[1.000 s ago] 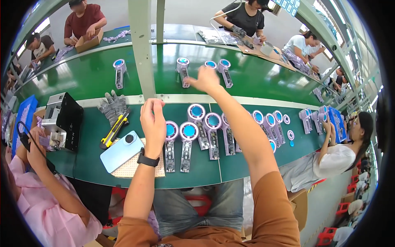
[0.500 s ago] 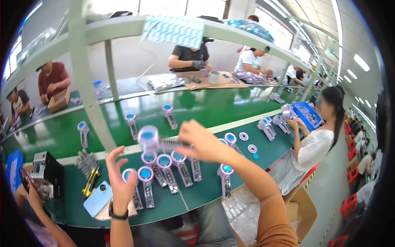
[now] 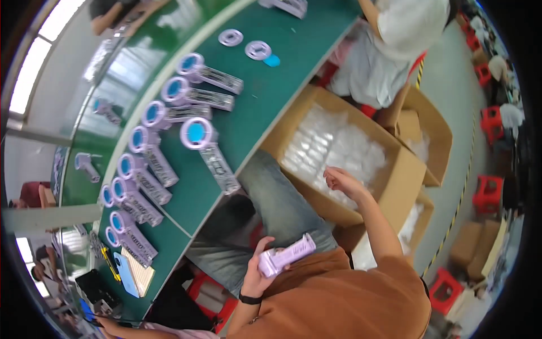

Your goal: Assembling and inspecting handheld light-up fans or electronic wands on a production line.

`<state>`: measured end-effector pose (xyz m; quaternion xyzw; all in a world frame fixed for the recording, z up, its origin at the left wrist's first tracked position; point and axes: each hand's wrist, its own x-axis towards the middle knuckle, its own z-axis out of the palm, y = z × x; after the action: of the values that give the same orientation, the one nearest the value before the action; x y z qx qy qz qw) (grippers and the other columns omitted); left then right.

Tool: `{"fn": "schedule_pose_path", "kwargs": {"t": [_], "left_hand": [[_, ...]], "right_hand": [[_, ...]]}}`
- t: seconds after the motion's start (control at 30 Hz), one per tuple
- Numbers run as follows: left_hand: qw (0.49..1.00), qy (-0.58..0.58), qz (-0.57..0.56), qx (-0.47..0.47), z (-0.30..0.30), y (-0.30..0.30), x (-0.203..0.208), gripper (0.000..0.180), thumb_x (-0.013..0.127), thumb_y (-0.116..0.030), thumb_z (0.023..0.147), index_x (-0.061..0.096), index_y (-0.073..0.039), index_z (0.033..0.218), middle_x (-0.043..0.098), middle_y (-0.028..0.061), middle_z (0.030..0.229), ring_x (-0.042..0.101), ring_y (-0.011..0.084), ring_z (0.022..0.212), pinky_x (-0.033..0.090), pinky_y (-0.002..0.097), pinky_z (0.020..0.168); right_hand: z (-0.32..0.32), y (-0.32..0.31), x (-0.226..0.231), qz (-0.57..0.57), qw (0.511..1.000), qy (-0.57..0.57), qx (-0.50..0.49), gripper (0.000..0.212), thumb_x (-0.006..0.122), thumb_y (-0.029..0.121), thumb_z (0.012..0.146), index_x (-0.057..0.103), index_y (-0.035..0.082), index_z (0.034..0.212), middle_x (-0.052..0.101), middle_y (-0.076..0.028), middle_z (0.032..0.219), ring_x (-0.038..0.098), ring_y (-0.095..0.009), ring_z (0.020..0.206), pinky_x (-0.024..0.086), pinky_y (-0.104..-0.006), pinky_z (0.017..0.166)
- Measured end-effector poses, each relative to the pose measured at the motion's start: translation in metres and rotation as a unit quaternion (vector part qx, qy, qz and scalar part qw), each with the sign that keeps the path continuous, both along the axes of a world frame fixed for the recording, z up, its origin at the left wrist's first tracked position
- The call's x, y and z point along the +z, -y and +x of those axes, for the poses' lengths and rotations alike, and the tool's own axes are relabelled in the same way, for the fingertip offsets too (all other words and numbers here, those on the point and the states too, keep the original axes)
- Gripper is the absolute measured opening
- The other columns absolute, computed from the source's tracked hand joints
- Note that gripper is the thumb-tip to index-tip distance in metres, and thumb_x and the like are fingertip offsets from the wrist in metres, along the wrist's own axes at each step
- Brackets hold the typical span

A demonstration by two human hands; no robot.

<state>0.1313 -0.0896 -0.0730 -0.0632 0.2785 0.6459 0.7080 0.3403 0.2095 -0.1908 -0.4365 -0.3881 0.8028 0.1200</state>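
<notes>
My left hand (image 3: 258, 275), with a black band at the wrist, is closed around a lilac handheld fan housing (image 3: 294, 252), held over my lap with its smooth outer side showing. My right hand (image 3: 342, 182) reaches over an open cardboard box (image 3: 404, 182). Its fingers are loosely bent and apart, and nothing shows in them. Inside the box lie clear plastic packs (image 3: 322, 141); whether the hand touches them I cannot tell. On the green bench, several similar housings (image 3: 210, 161) with round blue centres and exposed handle insides lie in a row.
Two lilac rings (image 3: 258, 50) and a blue disc (image 3: 272, 60) lie farther along the bench (image 3: 271, 101). A light blue phone (image 3: 125, 274) and a yellow cutter (image 3: 110, 264) are at the near left. A co-worker in white (image 3: 409, 28) sits beyond the boxes. Red stools (image 3: 446, 291) stand rightward.
My view has swung right and down. The left hand, raised and open before, now holds a fan housing over my lap. My right hand has left the bench for the box.
</notes>
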Motion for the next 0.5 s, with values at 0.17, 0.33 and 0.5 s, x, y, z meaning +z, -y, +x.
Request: {"fn": "schedule_pose_path", "kwargs": {"t": [0.17,0.33,0.5], "left_hand": [[0.995,0.037,-0.041,-0.079,0.014,-0.021,-0.031,0.084,0.066,-0.050,0.086,0.018,-0.020,0.148,0.052,0.0159,0.126,0.048,0.0435,0.124,0.046,0.0633,0.094],[0.984,-0.142,0.011,-0.108,0.007,-0.075,-0.046,0.097,0.077,-0.047,0.076,0.017,-0.018,0.147,0.051,0.0168,0.126,0.062,0.0407,0.103,0.058,0.0392,0.058],[0.974,-0.207,-0.053,-0.073,0.017,-0.113,-0.064,0.094,0.080,-0.044,0.073,0.024,-0.013,0.141,0.055,0.0144,0.121,0.064,0.0331,0.096,0.054,0.0347,0.055]], "right_hand": [[0.038,0.006,-0.163,-0.040,0.980,0.186,-0.062,0.029,0.061,0.033,0.091,0.063,0.007,0.103,0.061,0.000,0.082,0.057,-0.009,0.070,0.046,-0.0234,0.062],[0.010,-0.009,-0.291,0.250,0.910,0.330,0.007,0.034,0.064,0.028,0.084,0.065,0.003,0.107,0.068,-0.017,0.102,0.067,-0.031,0.089,0.053,-0.0393,0.079],[-0.042,0.005,-0.322,0.243,0.843,0.387,0.282,0.068,0.061,0.050,0.080,0.057,-0.002,0.123,0.062,-0.028,0.116,0.060,-0.039,0.109,0.048,-0.0419,0.093]]}}
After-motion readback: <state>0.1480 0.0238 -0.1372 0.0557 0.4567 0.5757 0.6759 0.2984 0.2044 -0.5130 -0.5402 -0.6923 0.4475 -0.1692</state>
